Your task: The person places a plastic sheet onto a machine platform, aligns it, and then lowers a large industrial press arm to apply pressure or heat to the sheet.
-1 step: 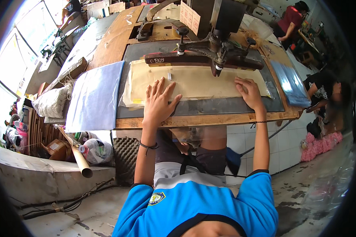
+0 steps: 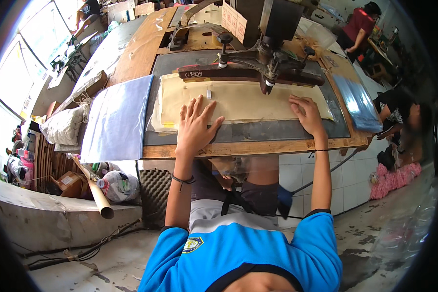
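My left hand (image 2: 196, 125) lies with its fingers spread on the near left part of a long tan sheet (image 2: 250, 104). My right hand (image 2: 306, 115) rests at the sheet's right part, fingers loosely together and thumb apart, nothing visible in it. Between the sheet and the dark work mat (image 2: 248, 131), clear film sticks out at the edges. A small whitish piece (image 2: 209, 94) sits on the sheet just beyond my left fingertips. Across the sheet's far side is a dark bar (image 2: 248, 73), mounted under a press head (image 2: 272, 53) with knobs.
Bluish-clear plastic sheets (image 2: 117, 117) are stacked left of the mat; another clear stack (image 2: 357, 102) lies right. A bent-over person (image 2: 399, 109) is close by on the right, near a blue broom-like head (image 2: 284, 200) on a long handle. A cardboard tube (image 2: 100, 197) leans at lower left.
The blue broom-like head has shifted slightly left, and its handle has moved with it. My two hands, the tan sheet and the press bar stay in place.
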### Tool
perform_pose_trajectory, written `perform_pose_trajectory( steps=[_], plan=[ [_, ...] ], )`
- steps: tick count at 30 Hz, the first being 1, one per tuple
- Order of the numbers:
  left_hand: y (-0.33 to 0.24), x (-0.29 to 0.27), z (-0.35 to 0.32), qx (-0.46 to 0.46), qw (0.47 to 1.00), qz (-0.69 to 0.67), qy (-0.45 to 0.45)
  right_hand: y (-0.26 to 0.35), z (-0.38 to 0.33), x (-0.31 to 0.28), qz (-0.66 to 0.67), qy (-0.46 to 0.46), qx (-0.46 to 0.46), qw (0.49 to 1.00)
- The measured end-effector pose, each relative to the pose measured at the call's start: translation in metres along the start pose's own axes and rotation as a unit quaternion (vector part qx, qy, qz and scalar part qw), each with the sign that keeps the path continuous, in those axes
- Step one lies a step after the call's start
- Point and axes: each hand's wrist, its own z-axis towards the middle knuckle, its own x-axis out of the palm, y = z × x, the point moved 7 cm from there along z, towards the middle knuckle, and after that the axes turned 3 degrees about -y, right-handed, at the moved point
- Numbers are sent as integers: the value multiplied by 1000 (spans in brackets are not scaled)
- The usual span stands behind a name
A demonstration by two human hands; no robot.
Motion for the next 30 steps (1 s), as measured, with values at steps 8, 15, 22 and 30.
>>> perform_pose_trajectory(
  steps=[8, 15, 22, 30],
  plan=[
    [-3, -1, 0, 18, 1000, 13, -12, -4, 0, 0, 13, -8, 39, 999],
    [-3, 4, 2, 12, 1000, 19, -12, -8, -3, 4, -4, 14, 13, 1000],
    [0, 3, 1, -4, 1000, 9, -18, -5, -4, 5, -17, 7, 2, 1000],
    [-3, -4, 2, -14, 999, 4, -40, -2, -5, 2, -16, 6, 3, 1000]
  ],
)
